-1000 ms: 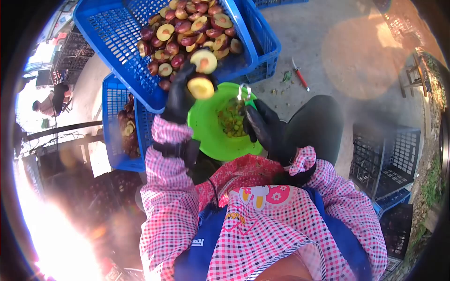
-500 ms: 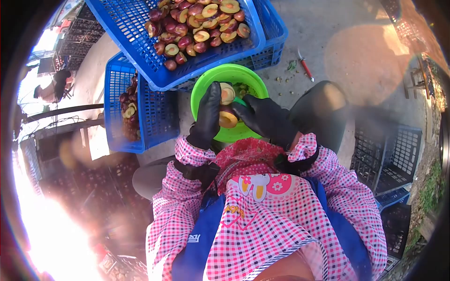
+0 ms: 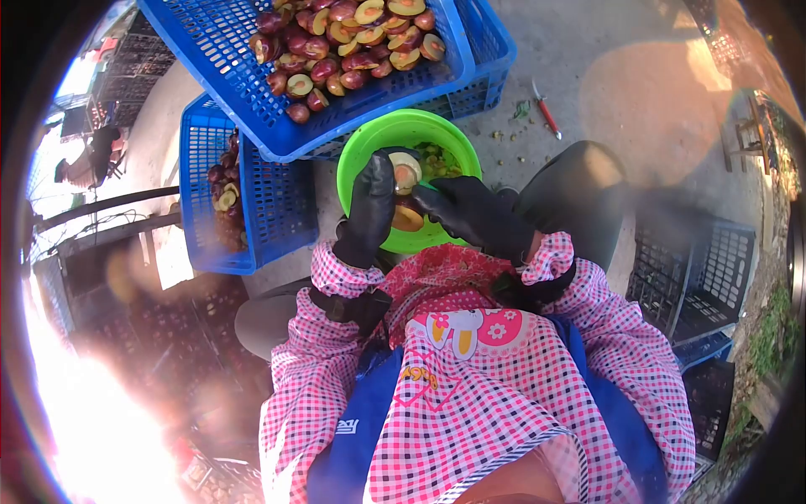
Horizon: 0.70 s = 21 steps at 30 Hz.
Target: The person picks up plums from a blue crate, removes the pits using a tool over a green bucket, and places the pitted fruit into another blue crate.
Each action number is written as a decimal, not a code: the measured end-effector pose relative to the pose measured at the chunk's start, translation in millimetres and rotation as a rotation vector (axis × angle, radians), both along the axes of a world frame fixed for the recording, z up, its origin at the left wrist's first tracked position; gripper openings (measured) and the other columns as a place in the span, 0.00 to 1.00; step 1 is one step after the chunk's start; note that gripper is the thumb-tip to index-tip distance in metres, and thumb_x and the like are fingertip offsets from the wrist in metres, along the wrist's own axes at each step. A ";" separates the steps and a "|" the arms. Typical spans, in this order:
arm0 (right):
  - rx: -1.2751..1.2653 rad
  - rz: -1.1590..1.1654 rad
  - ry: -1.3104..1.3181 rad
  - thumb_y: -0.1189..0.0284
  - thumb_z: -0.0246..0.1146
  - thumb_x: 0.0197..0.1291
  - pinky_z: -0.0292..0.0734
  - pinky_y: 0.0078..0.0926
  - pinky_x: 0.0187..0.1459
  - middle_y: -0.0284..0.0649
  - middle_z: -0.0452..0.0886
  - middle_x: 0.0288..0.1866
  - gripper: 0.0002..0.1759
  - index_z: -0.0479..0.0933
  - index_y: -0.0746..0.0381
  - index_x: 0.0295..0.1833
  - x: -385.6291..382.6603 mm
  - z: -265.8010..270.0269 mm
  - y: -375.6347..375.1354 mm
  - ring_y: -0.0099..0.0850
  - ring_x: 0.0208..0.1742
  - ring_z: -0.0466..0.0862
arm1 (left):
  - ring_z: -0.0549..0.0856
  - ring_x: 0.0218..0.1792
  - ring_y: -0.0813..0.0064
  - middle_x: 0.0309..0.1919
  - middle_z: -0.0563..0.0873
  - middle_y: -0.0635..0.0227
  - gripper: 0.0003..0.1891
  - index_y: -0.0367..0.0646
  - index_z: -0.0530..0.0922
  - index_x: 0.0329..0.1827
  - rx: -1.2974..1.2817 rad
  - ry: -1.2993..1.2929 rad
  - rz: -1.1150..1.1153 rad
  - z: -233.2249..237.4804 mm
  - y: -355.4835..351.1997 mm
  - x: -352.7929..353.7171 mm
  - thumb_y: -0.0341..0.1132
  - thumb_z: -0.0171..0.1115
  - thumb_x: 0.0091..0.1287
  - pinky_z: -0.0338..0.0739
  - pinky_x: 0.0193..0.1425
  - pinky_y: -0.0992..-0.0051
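My left hand [image 3: 371, 204], in a black glove, is closed on a halved plum [image 3: 405, 170], its pale cut face turned up. Just beneath it shows another plum half [image 3: 408, 219] with an orange-yellow cut face, next to my fingers. From the left, my gloved right hand [image 3: 477, 212] meets the fruit, closed around a small green-handled tool [image 3: 426, 186]; the blade or tip is hidden. Both hands are over a bright green basin [image 3: 346, 172], which holds greenish scraps [image 3: 438, 160] at its bottom.
A tilted blue crate [image 3: 290, 144] of halved plums [image 3: 353, 42] stands beyond the basin, on another blue crate. Left is a blue crate [image 3: 285, 214] with more plums [image 3: 225, 186]. A red-handled tool [image 3: 548, 118] lies on the floor; black crates [image 3: 693, 277] stand right.
Both hands stay at the plum over the basin, with only a slight shift of the right hand. The whole view has moved a little, and more of the scraps shows.
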State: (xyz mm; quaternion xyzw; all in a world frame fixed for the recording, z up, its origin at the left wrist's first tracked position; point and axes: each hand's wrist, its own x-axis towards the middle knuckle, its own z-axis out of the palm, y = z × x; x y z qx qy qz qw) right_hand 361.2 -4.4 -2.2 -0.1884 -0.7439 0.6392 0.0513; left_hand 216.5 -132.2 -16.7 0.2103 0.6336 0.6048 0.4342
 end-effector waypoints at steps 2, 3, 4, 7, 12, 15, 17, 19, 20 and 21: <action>-0.143 0.075 -0.088 0.49 0.56 0.69 0.71 0.39 0.27 0.45 0.77 0.18 0.29 0.78 0.68 0.35 0.9 4.5 2.4 0.38 0.19 0.79 | 0.81 0.47 0.77 0.48 0.82 0.67 0.25 0.41 0.75 0.56 -0.002 0.057 0.002 0.1 0.1 1.5 0.55 0.42 0.79 0.78 0.53 0.72; -0.238 0.106 -0.143 0.48 0.54 0.70 0.68 0.35 0.24 0.40 0.74 0.16 0.29 0.78 0.66 0.34 0.0 -0.1 2.3 0.33 0.17 0.76 | 0.81 0.48 0.76 0.48 0.82 0.66 0.28 0.40 0.75 0.57 0.022 0.096 -0.027 2.0 0.4 2.2 0.57 0.42 0.78 0.77 0.54 0.72; -0.333 0.135 -0.197 0.47 0.52 0.71 0.66 0.31 0.21 0.35 0.71 0.15 0.30 0.78 0.65 0.34 -1.9 0.5 3.2 0.28 0.15 0.73 | 0.81 0.49 0.75 0.49 0.82 0.66 0.30 0.39 0.75 0.57 0.047 0.135 -0.057 5.0 2.2 1.8 0.60 0.42 0.77 0.77 0.55 0.72; -0.839 0.278 -0.245 0.46 0.50 0.72 0.58 0.23 0.16 0.29 0.66 0.13 0.29 0.77 0.60 0.33 7.9 12.4 12.4 0.21 0.11 0.65 | 0.81 0.50 0.73 0.50 0.82 0.65 0.37 0.37 0.74 0.58 0.231 0.225 -0.194 15.4 10.8 -2.0 0.67 0.44 0.71 0.76 0.57 0.71; -1.557 0.356 -0.078 0.45 0.45 0.74 0.53 0.18 0.14 0.26 0.60 0.12 0.28 0.72 0.57 0.32 10.8 6.9 -3.5 0.17 0.10 0.58 | 0.81 0.52 0.71 0.51 0.82 0.63 0.44 0.36 0.74 0.59 0.254 0.309 -0.213 24.3 19.4 -5.5 0.74 0.44 0.66 0.76 0.58 0.70; -1.500 0.386 -0.067 0.44 0.43 0.74 0.52 0.19 0.13 0.27 0.59 0.12 0.30 0.69 0.57 0.30 10.6 14.5 -4.7 0.18 0.09 0.57 | 0.81 0.53 0.69 0.51 0.82 0.62 0.40 0.36 0.74 0.59 0.266 -0.091 -0.031 17.2 16.4 4.6 0.69 0.44 0.70 0.75 0.60 0.69; -1.359 0.369 -0.099 0.44 0.43 0.74 0.51 0.20 0.12 0.28 0.59 0.12 0.31 0.68 0.57 0.28 8.9 16.4 -4.8 0.19 0.08 0.56 | 0.81 0.54 0.68 0.51 0.82 0.62 0.37 0.36 0.74 0.59 0.224 -0.435 0.129 2.0 10.6 -4.0 0.66 0.44 0.73 0.75 0.60 0.68; -1.150 0.280 -0.064 0.45 0.46 0.73 0.55 0.20 0.13 0.30 0.64 0.13 0.30 0.71 0.59 0.30 7.5 11.6 -8.7 0.20 0.09 0.60 | 0.80 0.56 0.69 0.52 0.82 0.61 0.29 0.37 0.75 0.59 -0.138 0.568 0.294 -13.3 -7.0 -44.1 0.58 0.46 0.76 0.75 0.59 0.67; -1.145 0.282 -0.061 0.45 0.46 0.73 0.55 0.20 0.13 0.30 0.64 0.13 0.30 0.71 0.59 0.30 5.2 7.8 -8.3 0.20 0.09 0.60 | 0.82 0.53 0.69 0.50 0.83 0.60 0.27 0.37 0.76 0.56 -0.043 0.888 0.420 -12.1 -30.2 -66.3 0.55 0.47 0.76 0.77 0.55 0.66; -0.855 0.284 -0.176 0.46 0.48 0.73 0.57 0.20 0.14 0.31 0.66 0.14 0.29 0.73 0.61 0.32 2.9 3.3 -8.7 0.20 0.10 0.63 | 0.84 0.50 0.70 0.47 0.84 0.58 0.25 0.37 0.78 0.54 0.059 1.207 0.543 -5.7 -55.7 -85.4 0.53 0.49 0.76 0.79 0.52 0.65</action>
